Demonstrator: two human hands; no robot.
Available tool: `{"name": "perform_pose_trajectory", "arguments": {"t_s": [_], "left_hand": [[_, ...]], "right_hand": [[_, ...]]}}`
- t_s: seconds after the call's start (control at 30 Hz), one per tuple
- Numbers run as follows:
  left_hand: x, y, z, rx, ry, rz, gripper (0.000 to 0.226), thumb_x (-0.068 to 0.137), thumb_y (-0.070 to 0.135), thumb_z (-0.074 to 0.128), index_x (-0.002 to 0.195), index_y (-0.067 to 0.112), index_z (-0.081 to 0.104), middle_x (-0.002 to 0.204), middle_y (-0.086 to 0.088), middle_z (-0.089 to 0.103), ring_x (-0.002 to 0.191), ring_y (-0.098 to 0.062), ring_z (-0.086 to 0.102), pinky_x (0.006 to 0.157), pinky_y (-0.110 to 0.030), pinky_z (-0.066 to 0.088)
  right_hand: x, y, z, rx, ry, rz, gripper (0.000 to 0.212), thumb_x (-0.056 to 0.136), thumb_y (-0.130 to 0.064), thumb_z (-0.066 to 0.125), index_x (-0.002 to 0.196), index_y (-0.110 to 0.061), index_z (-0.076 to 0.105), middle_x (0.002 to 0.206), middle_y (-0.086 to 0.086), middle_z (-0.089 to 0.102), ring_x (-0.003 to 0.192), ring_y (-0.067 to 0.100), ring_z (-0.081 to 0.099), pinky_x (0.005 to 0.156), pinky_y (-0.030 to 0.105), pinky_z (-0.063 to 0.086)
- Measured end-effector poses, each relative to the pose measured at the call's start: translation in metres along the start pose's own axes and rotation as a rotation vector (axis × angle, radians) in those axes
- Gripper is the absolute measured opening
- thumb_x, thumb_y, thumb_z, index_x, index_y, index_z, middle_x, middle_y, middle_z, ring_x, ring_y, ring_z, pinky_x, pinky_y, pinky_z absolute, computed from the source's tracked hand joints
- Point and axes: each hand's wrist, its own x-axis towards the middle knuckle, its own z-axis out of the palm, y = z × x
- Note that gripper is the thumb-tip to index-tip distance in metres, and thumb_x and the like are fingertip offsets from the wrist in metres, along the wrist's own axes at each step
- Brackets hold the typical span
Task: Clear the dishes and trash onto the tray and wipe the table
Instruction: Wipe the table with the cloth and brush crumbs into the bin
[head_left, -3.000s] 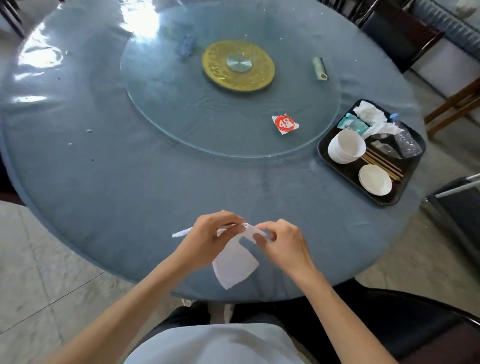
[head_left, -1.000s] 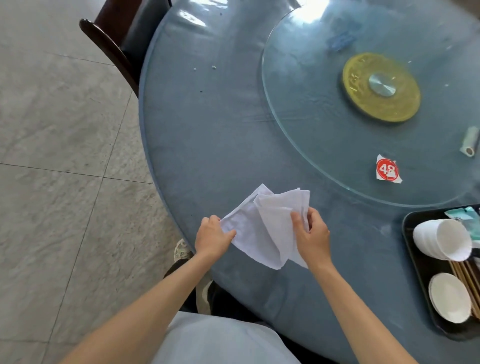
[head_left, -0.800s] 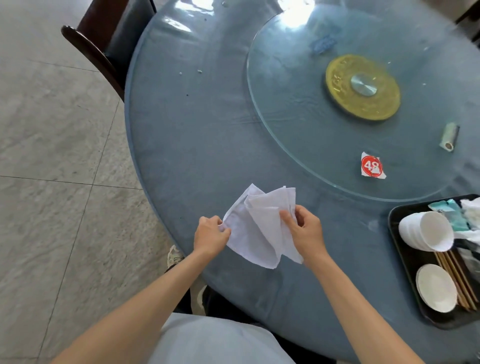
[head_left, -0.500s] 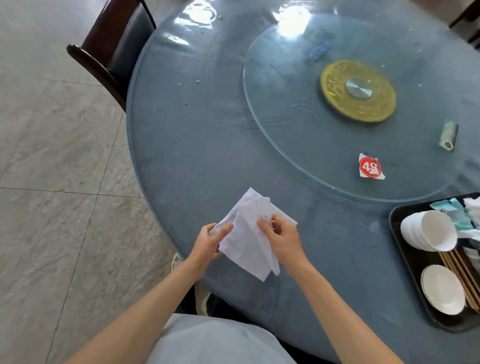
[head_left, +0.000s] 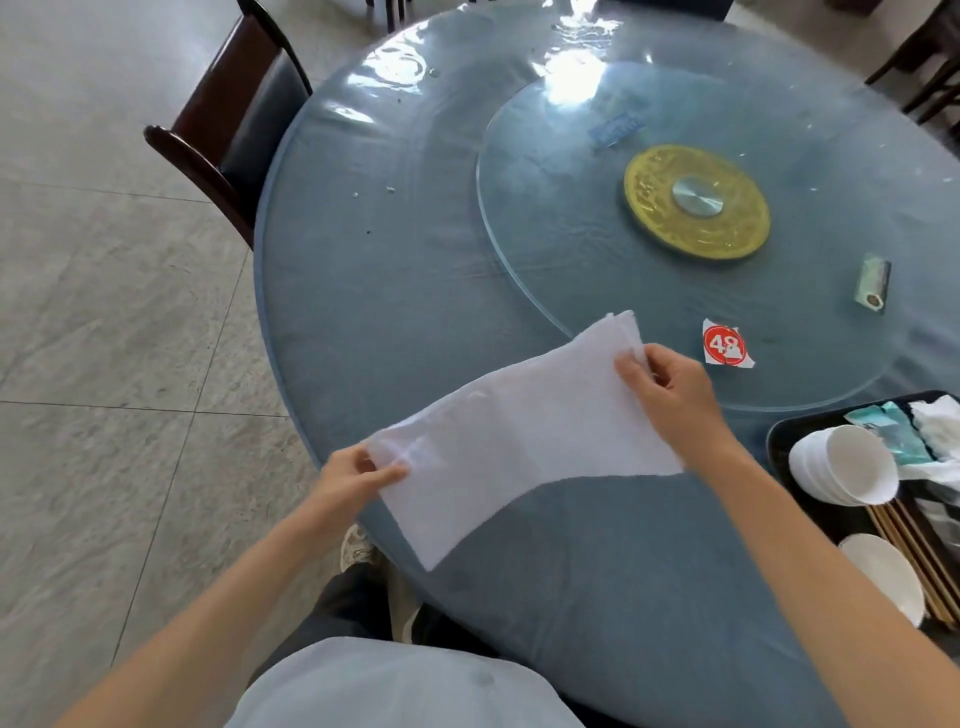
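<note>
Round worktop (head_left: 415, 291) under a blue cloth and clear plastic sheet, on a pale tiled floor (head_left: 93, 364). Glass turntable (head_left: 571, 249) in the middle, with a gold disc (head_left: 649, 208) at its centre. On the glass, a red-and-white scrap marked 48 (head_left: 724, 345) and a small grey-green roll (head_left: 871, 280). Dark wooden chair (head_left: 228, 130) at the far left edge. Crumbs scattered on the cloth near the chair.

Left hand (head_left: 345, 480) low at the near edge, thumb and fingers pinching one corner of a white cloth (head_left: 519, 441). Right hand (head_left: 670, 387) further out, fingers curled round the opposite corner. Cloth stretched open between them, hanging above the worktop, lower corner drooping.

Black tray (head_left: 784, 434) at the right, cut off by the frame edge: stacked white bowls (head_left: 841, 467), a white saucer (head_left: 883, 577), wooden chopsticks (head_left: 904, 540), crumpled tissue (head_left: 935, 421) and a teal wrapper (head_left: 888, 431). Other contents hard to make out.
</note>
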Motion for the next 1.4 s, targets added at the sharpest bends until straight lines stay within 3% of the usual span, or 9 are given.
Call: {"name": "perform_pose_trajectory", "arguments": {"t_s": [0.13, 0.27, 0.4, 0.53, 0.6, 0.67, 0.8, 1.03, 1.4], "left_hand": [[-0.007, 0.005, -0.054, -0.078, 0.103, 0.022, 0.022, 0.091, 0.01, 0.072, 0.112, 0.008, 0.071, 0.105, -0.01, 0.077, 0.093, -0.026, 0.074, 0.084, -0.043, 0.06], [0.029, 0.013, -0.069, -0.052, 0.31, 0.015, 0.017, 0.093, 0.019, 0.072, 0.105, 0.008, 0.066, 0.101, -0.01, 0.072, 0.094, -0.028, 0.068, 0.074, -0.036, 0.055], [0.058, -0.006, -0.048, 0.534, 0.509, -0.001, 0.04, 0.092, 0.019, 0.065, 0.127, 0.005, 0.053, 0.123, -0.019, 0.059, 0.11, -0.036, 0.059, 0.088, -0.042, 0.05], [0.046, -0.039, -0.005, 1.0, 0.282, 0.495, 0.05, 0.088, 0.031, 0.058, 0.134, 0.014, 0.057, 0.145, -0.012, 0.048, 0.134, -0.035, 0.048, 0.103, -0.049, 0.048], [0.047, -0.051, 0.009, 1.164, 0.085, 0.654, 0.058, 0.09, 0.046, 0.052, 0.145, 0.026, 0.053, 0.161, -0.005, 0.037, 0.151, -0.033, 0.029, 0.118, -0.052, 0.032], [0.054, -0.058, 0.02, 1.268, -0.052, 0.738, 0.064, 0.093, 0.053, 0.05, 0.154, 0.038, 0.038, 0.169, 0.001, 0.02, 0.157, -0.03, 0.012, 0.124, -0.052, 0.015], [0.073, -0.065, 0.025, 1.275, -0.02, 0.728, 0.065, 0.095, 0.061, 0.048, 0.156, 0.047, 0.028, 0.17, -0.001, 0.012, 0.157, -0.031, 0.005, 0.123, -0.057, 0.013], [0.089, -0.078, 0.02, 1.325, 0.055, 0.741, 0.072, 0.086, 0.076, 0.052, 0.152, 0.05, 0.035, 0.169, -0.005, 0.019, 0.156, -0.032, 0.013, 0.121, -0.061, 0.017], [0.158, -0.035, -0.029, 1.311, 0.091, 0.81, 0.076, 0.084, 0.08, 0.049, 0.152, 0.048, 0.036, 0.168, -0.002, 0.022, 0.156, -0.033, 0.013, 0.121, -0.063, 0.015]], "right_hand": [[0.013, 0.027, -0.005, 0.037, -0.011, 0.149, 0.021, 0.098, -0.031, 0.068, 0.09, -0.011, 0.069, 0.089, 0.013, 0.069, 0.076, 0.018, 0.057, 0.07, 0.037, 0.046], [0.032, 0.053, 0.032, 0.128, -0.093, 0.307, 0.019, 0.099, -0.017, 0.067, 0.116, -0.009, 0.07, 0.111, 0.005, 0.075, 0.088, 0.015, 0.068, 0.072, 0.027, 0.052], [0.041, 0.088, 0.076, -0.163, -0.028, 0.439, 0.043, 0.097, -0.019, 0.062, 0.139, -0.012, 0.056, 0.135, 0.013, 0.062, 0.12, 0.03, 0.059, 0.098, 0.04, 0.049], [0.012, 0.096, 0.127, -0.451, -0.071, 0.007, 0.048, 0.095, -0.021, 0.067, 0.141, -0.014, 0.056, 0.142, 0.016, 0.053, 0.127, 0.039, 0.052, 0.099, 0.049, 0.05], [-0.001, 0.098, 0.148, -0.515, -0.165, -0.256, 0.054, 0.092, -0.03, 0.072, 0.144, -0.024, 0.057, 0.152, 0.01, 0.049, 0.133, 0.037, 0.051, 0.102, 0.05, 0.051], [-0.004, 0.1, 0.163, -0.559, -0.244, -0.425, 0.058, 0.093, -0.047, 0.066, 0.148, -0.036, 0.053, 0.162, 0.006, 0.04, 0.144, 0.033, 0.044, 0.105, 0.05, 0.047], [-0.002, 0.113, 0.174, -0.691, -0.414, -0.641, 0.07, 0.09, -0.072, 0.056, 0.154, -0.048, 0.042, 0.172, 0.006, 0.019, 0.159, 0.032, 0.016, 0.12, 0.057, 0.029], [0.0, 0.126, 0.184, -0.851, -0.422, -0.682, 0.078, 0.083, -0.09, 0.045, 0.153, -0.057, 0.035, 0.172, 0.014, 0.015, 0.157, 0.049, 0.006, 0.112, 0.081, 0.009], [0.068, 0.081, 0.226, -0.861, -0.326, -0.67, 0.076, 0.079, -0.091, 0.049, 0.148, -0.061, 0.039, 0.172, 0.009, 0.016, 0.157, 0.047, 0.006, 0.11, 0.082, 0.01]]}}
